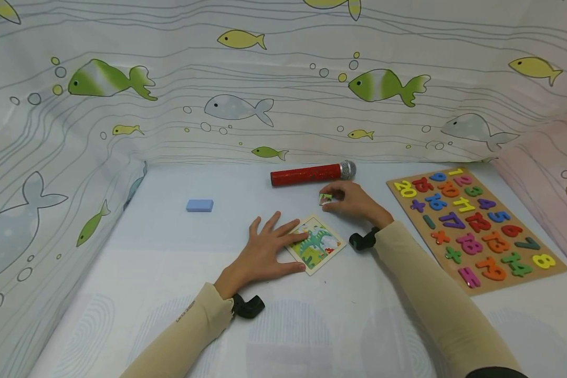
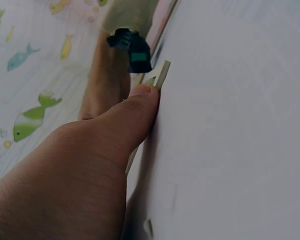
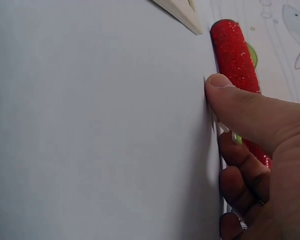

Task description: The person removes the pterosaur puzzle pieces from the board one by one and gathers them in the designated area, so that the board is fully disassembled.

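Note:
A small square picture puzzle with a green dinosaur and a pale wooden border lies on the table. My left hand rests at its left side, fingers spread, with the index finger over the picture and the thumb at the near edge. In the left wrist view that thumb lies against the puzzle's border. Beyond the puzzle's far right side, my right hand pinches a small puzzle piece with green on it. Much of the piece is hidden by fingers in the right wrist view.
A red microphone with a silver head lies just behind my right hand. To the right is a wooden number board with colourful numerals and signs. A blue block sits on the left. Fish-print cloth rises behind the table.

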`<action>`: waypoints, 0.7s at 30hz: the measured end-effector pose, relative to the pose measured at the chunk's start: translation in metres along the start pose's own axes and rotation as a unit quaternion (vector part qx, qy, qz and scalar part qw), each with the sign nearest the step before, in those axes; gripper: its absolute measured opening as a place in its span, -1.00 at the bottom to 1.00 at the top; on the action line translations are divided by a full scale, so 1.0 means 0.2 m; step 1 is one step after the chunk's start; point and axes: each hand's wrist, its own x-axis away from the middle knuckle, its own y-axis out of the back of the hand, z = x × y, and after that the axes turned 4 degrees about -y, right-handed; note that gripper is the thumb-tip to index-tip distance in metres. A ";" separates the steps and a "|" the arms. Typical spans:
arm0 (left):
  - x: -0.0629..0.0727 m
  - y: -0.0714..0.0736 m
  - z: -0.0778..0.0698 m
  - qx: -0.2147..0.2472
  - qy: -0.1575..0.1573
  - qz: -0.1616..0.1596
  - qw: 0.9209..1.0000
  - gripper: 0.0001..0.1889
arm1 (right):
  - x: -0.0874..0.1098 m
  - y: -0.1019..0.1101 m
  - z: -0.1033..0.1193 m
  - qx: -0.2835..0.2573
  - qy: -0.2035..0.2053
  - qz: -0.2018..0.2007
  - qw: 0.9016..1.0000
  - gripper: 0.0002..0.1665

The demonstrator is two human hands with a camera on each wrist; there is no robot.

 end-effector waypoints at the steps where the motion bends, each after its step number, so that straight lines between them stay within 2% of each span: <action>1: 0.00 0.00 0.00 0.001 0.000 0.000 1.000 -0.26 | 0.00 0.00 0.00 0.004 0.004 -0.002 1.000 -0.50; 8: 0.00 -0.01 0.00 -0.001 -0.001 -0.002 1.000 -0.26 | 0.00 -0.02 -0.01 0.058 0.038 -0.014 0.997 -0.48; 14: 0.01 0.00 0.00 0.001 -0.001 -0.003 1.000 -0.26 | -0.01 -0.03 -0.02 0.079 0.039 -0.009 0.996 -0.48; 17: 0.01 0.00 0.00 0.001 0.001 -0.002 1.000 -0.26 | -0.01 -0.03 -0.02 0.067 0.032 -0.006 0.997 -0.47; 21: 0.00 0.00 0.00 0.000 0.001 0.000 1.000 -0.26 | 0.03 -0.01 -0.02 0.006 0.019 -0.027 0.999 -0.48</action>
